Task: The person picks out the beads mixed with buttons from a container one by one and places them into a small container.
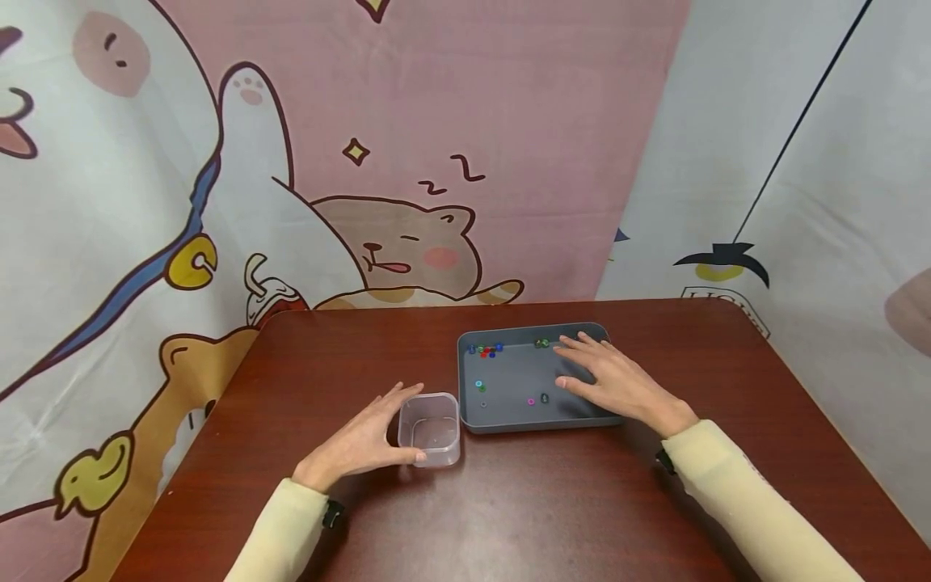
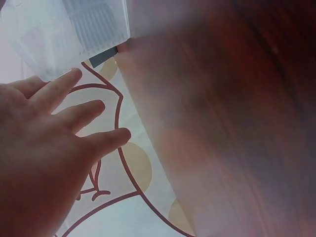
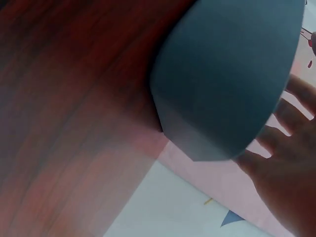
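A clear, square plastic container (image 1: 442, 457) stands on the table against the left end of a grey tray (image 1: 512, 376). My left hand (image 1: 360, 436) is spread around it, thumb along the near side and fingertips by the far-left rim. Those fingers look fairly straight in the left wrist view, beside the see-through container (image 2: 96, 34); firm contact is unclear. Over the tray's right part hovers my right hand (image 1: 618, 384), fingers apart and holding nothing. Small coloured beads lie in the tray: a cluster (image 1: 487, 351) at far left, a pink ring-shaped bead (image 1: 531, 402) and a dark bead (image 1: 544, 398) near the front.
The brown wooden table (image 1: 553, 501) extends in front and to both sides. A cartoon-printed cloth (image 1: 545, 162) hangs directly behind its far edge. The tray has a low raised rim all round.
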The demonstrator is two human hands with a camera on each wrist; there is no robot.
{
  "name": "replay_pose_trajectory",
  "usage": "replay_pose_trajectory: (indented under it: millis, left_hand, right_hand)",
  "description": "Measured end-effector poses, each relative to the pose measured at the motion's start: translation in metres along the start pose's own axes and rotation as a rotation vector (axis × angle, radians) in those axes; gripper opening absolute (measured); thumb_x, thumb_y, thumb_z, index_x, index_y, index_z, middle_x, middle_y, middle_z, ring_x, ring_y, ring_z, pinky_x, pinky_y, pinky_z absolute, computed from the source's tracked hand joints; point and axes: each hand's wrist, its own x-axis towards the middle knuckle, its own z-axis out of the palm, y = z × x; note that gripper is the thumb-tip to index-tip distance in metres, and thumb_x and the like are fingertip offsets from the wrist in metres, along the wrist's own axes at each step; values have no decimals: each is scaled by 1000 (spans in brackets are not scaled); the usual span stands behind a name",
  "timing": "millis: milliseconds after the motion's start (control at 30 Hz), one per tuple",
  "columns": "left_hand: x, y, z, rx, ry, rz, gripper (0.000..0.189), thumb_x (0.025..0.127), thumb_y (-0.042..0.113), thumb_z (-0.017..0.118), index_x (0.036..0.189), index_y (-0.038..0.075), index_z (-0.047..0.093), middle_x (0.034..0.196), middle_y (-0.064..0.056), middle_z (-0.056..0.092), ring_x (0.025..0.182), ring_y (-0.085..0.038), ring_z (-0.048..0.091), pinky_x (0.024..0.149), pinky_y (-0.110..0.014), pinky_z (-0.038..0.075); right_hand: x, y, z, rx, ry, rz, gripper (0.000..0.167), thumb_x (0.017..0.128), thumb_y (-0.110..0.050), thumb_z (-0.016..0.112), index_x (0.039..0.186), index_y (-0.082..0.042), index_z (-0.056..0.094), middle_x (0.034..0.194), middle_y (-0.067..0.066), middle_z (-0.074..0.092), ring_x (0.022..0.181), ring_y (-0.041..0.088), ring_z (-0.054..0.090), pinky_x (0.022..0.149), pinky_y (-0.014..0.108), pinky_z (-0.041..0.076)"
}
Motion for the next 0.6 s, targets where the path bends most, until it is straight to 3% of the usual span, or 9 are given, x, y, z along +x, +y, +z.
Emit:
replay_pose_trajectory:
  millis: [267,600]
  left_hand:
    - [-1,0,1,-25,3,-27,100,78,59,84,158,17,43,163,-17,38,151,-41,30,113,-68,32]
    - [0,0,1,-21,4,-25,98,77,58,85,157,18,45,160,-17,42,148,-38,38,111,-63,39]
  right_hand:
    - [8,-2,11,-2,-24,-85,61,96,-41,74,147,-10,60,156,12,50,148,41,38,116,66,29]
    - [14,-8,21,20,-107,-134,55,95,-32,77,143,-9,63,152,12,54,145,39,42,111,60,40]
